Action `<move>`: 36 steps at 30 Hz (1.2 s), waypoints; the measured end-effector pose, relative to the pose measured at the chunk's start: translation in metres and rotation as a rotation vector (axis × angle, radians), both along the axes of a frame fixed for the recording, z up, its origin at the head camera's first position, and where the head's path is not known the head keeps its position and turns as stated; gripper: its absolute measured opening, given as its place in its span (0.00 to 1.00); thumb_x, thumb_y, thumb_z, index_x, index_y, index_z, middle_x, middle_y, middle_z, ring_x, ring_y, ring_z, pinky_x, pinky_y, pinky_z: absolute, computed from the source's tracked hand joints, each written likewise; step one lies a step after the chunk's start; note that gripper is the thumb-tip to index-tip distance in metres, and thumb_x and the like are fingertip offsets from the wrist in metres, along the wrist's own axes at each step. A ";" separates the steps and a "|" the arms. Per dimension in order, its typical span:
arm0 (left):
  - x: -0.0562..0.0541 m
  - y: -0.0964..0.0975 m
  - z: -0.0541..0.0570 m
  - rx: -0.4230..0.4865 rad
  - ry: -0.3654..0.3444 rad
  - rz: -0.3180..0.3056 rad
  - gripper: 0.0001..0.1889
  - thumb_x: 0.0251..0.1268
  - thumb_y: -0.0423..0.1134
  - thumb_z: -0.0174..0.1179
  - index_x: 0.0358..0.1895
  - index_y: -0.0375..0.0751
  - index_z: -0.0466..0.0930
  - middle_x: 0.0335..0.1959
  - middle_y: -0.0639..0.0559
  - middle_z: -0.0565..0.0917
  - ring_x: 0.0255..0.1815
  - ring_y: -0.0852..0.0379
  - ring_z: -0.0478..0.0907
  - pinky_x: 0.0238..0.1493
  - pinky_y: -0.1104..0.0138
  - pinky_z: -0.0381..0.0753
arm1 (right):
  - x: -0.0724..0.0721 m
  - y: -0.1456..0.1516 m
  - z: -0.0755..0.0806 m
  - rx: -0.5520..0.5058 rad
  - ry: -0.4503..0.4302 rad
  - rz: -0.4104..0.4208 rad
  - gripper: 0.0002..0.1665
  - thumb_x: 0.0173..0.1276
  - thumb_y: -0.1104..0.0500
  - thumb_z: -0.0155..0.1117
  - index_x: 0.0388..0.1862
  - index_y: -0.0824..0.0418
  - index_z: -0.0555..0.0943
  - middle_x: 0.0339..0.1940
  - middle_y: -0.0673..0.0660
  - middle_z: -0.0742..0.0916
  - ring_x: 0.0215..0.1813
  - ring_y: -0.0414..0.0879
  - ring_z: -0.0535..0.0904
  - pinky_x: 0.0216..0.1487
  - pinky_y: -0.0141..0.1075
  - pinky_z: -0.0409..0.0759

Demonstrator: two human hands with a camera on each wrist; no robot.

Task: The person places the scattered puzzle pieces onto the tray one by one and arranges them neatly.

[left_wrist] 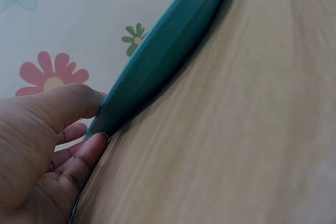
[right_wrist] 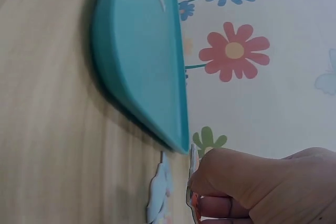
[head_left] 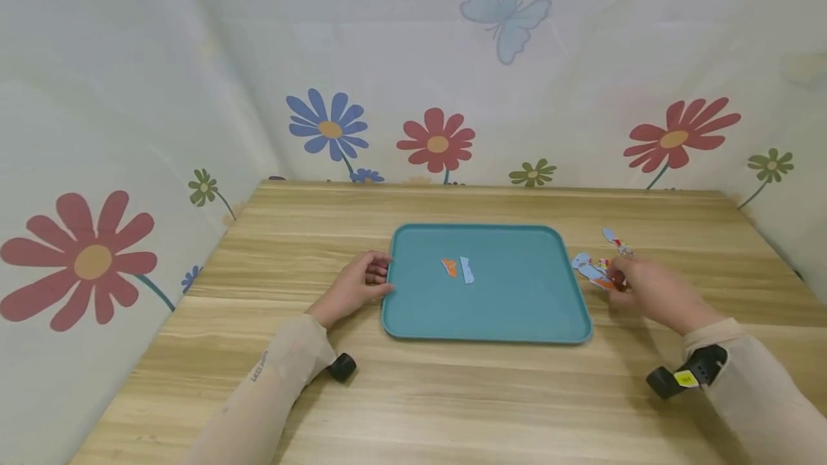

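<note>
A teal tray lies on the wooden table. At its left side my left hand grips the rim between thumb and fingers; the left wrist view shows the fingertips against the tray's edge. Inside the tray, an orange puzzle piece sits beside a narrow light-blue puzzle piece, with a small gap between them. To the right of the tray, my right hand pinches a thin flat puzzle piece, seen edge-on in the right wrist view and partly covered by the fingers.
More blue and multicoloured puzzle pieces lie on the table around the right hand, some overlapping. One slim piece is farther back. Behind the wooden table hangs a white cloth printed with flowers and a butterfly.
</note>
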State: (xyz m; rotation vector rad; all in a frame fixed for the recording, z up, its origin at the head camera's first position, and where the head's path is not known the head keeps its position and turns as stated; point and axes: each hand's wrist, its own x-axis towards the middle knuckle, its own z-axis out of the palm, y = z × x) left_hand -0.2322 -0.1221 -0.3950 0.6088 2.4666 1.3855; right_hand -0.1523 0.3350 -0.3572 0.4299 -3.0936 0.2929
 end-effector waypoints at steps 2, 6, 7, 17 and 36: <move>0.006 0.002 0.011 -0.001 -0.003 -0.002 0.26 0.62 0.27 0.62 0.62 0.23 0.66 0.52 0.30 0.73 0.51 0.43 0.76 0.55 0.59 0.78 | -0.002 -0.002 0.003 0.003 0.004 -0.008 0.10 0.55 0.62 0.68 0.33 0.64 0.78 0.26 0.52 0.81 0.26 0.41 0.72 0.26 0.33 0.71; 0.007 0.003 0.011 0.005 -0.003 -0.002 0.26 0.62 0.27 0.62 0.62 0.23 0.65 0.52 0.30 0.73 0.51 0.42 0.76 0.55 0.58 0.78 | -0.005 -0.007 0.010 0.016 0.033 -0.007 0.11 0.55 0.61 0.70 0.33 0.65 0.79 0.27 0.53 0.80 0.26 0.41 0.72 0.26 0.33 0.71; 0.007 0.003 0.011 0.004 -0.002 -0.004 0.26 0.62 0.27 0.62 0.62 0.23 0.65 0.52 0.30 0.73 0.51 0.42 0.76 0.55 0.58 0.77 | -0.006 -0.009 0.013 0.021 0.034 -0.008 0.11 0.55 0.60 0.71 0.34 0.64 0.79 0.27 0.52 0.80 0.26 0.41 0.72 0.25 0.33 0.70; -0.005 -0.001 -0.007 0.001 -0.001 -0.005 0.27 0.62 0.27 0.61 0.63 0.23 0.64 0.53 0.30 0.73 0.51 0.41 0.76 0.55 0.55 0.77 | -0.017 -0.030 0.029 0.040 0.033 0.016 0.13 0.56 0.57 0.72 0.34 0.63 0.80 0.27 0.52 0.81 0.26 0.41 0.73 0.27 0.34 0.73; -0.016 -0.004 -0.023 0.000 0.001 -0.012 0.28 0.62 0.27 0.61 0.64 0.24 0.63 0.54 0.29 0.73 0.52 0.39 0.75 0.56 0.53 0.77 | -0.045 -0.072 0.025 -0.041 -0.022 0.021 0.12 0.57 0.59 0.71 0.36 0.64 0.82 0.28 0.54 0.85 0.29 0.43 0.77 0.32 0.38 0.78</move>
